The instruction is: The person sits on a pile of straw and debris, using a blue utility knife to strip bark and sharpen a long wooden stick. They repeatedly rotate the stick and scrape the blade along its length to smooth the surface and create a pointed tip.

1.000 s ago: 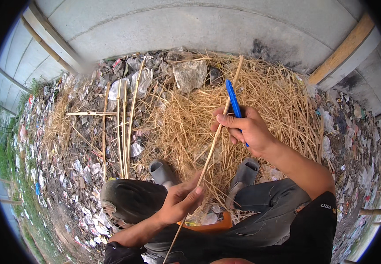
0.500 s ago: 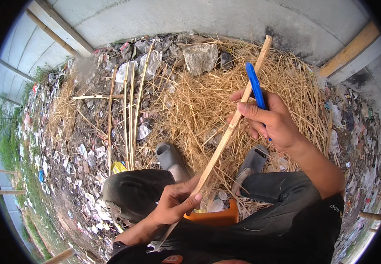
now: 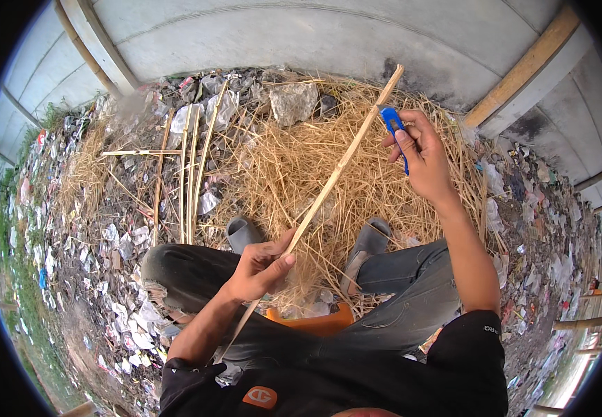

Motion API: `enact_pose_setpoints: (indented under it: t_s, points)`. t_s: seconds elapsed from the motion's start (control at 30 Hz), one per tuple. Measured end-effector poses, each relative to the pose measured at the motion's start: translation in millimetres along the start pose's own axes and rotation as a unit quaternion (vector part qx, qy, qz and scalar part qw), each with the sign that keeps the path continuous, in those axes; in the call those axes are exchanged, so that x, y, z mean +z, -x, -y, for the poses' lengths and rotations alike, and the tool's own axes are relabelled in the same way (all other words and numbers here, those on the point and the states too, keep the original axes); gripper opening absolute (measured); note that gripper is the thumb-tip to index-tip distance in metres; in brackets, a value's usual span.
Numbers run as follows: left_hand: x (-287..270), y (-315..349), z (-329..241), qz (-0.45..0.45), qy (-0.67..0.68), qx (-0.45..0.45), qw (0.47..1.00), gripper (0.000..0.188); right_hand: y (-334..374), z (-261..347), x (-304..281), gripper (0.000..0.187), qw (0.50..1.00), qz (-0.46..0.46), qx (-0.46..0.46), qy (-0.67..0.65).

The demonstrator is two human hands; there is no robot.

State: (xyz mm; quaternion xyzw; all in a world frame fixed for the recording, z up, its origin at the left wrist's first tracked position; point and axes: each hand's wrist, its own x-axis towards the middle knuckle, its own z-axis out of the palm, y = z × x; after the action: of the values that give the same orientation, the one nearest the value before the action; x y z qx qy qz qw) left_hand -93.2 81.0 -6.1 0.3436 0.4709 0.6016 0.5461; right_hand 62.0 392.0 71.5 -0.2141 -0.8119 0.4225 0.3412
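Left hand (image 3: 259, 274) has its fingers (image 3: 280, 244) closed around a long pale wooden strip (image 3: 342, 161), thumb on top, so that one's definitely a grip; the strip runs on a slant, thick end up and to the right near the concrete wall (image 3: 259, 38), thinner tail poking out below the hand and over the lap; right hand (image 3: 422, 156) is wrapped around a blue cutter (image 3: 394, 126), thumb pressed along the handle, a couple of fingers kinda loosely curled; the cutter's top end sits right next to the upper part of the strip, though I can't tell if the two actually touch.

Under all that there's a big messy heap of straw-coloured shavings (image 3: 356, 181), with a chunky pale rock (image 3: 294, 104) at its far edge; off to the left a few more slats (image 3: 193, 174) lie side by side on the littered ground (image 3: 117, 240), plus one crosswise (image 3: 141, 152); grey clogs (image 3: 244, 235) on both feet, and an orange plastic-looking thing (image 3: 315, 324) shows between the legs.
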Motion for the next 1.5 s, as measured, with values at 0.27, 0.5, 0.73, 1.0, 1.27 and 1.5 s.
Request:
enact_pose_setpoints:
  t_s: [0.27,0.5,0.73,1.0,1.27,1.5]
  points:
    - [5,3,22,-0.009,-0.041,-0.027,0.999,0.05,14,-6,-18,0.041,0.975,0.033,0.013,0.219]
    - [10,-11,32,-0.009,-0.052,-0.019,0.998,0.049,11,-36,-30,0.048,0.968,0.014,0.041,0.247]
    - [9,-15,28,-0.012,-0.076,-0.036,0.996,0.049,32,-38,-12,0.049,0.971,0.08,0.047,0.221]
    - [4,-18,30,-0.008,-0.013,-0.029,0.999,0.048,32,-35,1,0.052,0.977,0.109,-0.017,0.183]
    - [4,-17,27,-0.013,0.014,-0.017,1.0,0.047,48,-21,19,0.056,0.981,0.15,0.069,0.096]
    - [-2,-16,32,-0.009,0.009,-0.023,1.0,0.047,38,-20,8,0.054,0.954,0.227,0.192,-0.042]
